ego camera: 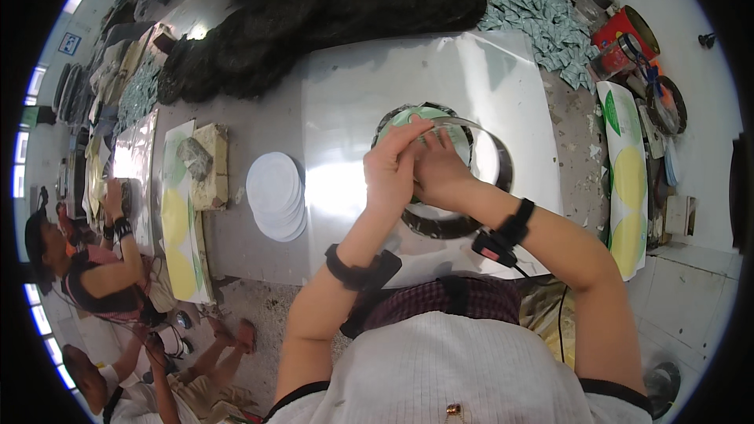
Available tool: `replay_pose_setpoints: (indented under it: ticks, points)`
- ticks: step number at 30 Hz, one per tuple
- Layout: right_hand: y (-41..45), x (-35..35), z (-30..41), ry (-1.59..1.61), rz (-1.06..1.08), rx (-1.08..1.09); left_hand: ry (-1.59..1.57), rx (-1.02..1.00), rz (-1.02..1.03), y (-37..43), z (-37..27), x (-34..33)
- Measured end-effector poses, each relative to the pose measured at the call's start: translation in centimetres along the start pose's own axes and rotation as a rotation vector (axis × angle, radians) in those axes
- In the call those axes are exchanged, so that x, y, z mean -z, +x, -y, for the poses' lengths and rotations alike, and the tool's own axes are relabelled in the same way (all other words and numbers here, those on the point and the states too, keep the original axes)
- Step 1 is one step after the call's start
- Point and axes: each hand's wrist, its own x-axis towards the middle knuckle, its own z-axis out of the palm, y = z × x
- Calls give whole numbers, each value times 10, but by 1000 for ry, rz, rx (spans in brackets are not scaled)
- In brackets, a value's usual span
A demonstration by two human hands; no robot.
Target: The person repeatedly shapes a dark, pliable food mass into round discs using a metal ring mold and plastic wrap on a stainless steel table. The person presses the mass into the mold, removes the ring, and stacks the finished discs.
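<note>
My right hand (443, 171) lies with spread fingers on a pale green round label (436, 113). The label sits on a round dark item (383, 123), apparently wrapped in shiny clear film. My left hand (392, 159) is beside and partly over the right one, its fingertips at the label and at the near end of a thin metal ring (503, 168). Whether it grips the ring is hidden. The ring stands around or against the item's right side. Under all this is a glossy pale sheet (347, 88) on the table. To the left lies a fanned stack of white discs (274, 194).
Dark dried seaweed-like cakes (353, 9) pile up at the back. Small pale green packets (539, 23) are heaped at back right, near a red tin (627, 32). A stone (195, 158) rests on a block (215, 188). A co-worker (100, 277) works at far left.
</note>
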Motion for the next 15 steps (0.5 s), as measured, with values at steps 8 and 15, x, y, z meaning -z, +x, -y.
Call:
replay_pose_setpoints:
  ticks: [8,15]
  points:
    - [4,-1,-66,1014,-166,-430,-224,582,92,37,-45,132]
    - [-69,-30,131,969,633,429,122,678,261,-5,20,97]
